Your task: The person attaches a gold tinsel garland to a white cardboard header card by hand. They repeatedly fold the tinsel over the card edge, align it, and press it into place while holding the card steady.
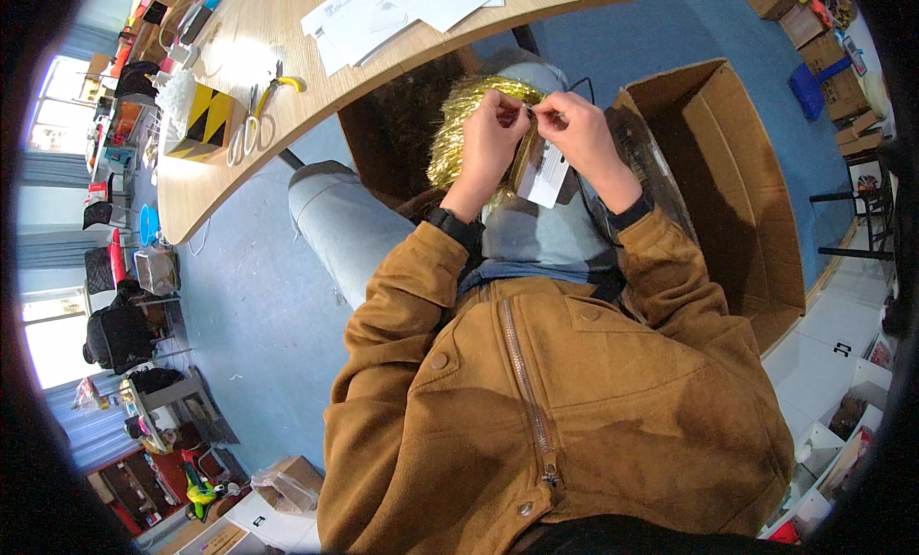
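A bundle of shiny gold tinsel (pixel 448 139) rests on my lap. My left hand (pixel 491 139) lies against the tinsel, thumb and fingers pinched together. My right hand (pixel 580 132) is pinched as well, its fingertips almost meeting the left ones. Between the two pinches is something too small to make out. Below them hangs a white printed card (pixel 543 177), tilted, beside the tinsel's right edge.
An open cardboard box (pixel 751 187) stands close on my right; another brown box (pixel 388 124) is partly under the wooden table (pixel 330 100). On the table lie scissors (pixel 253 129), yellow-handled pliers (pixel 283 81), papers (pixel 383 24) and a yellow-and-black striped box (pixel 206 122).
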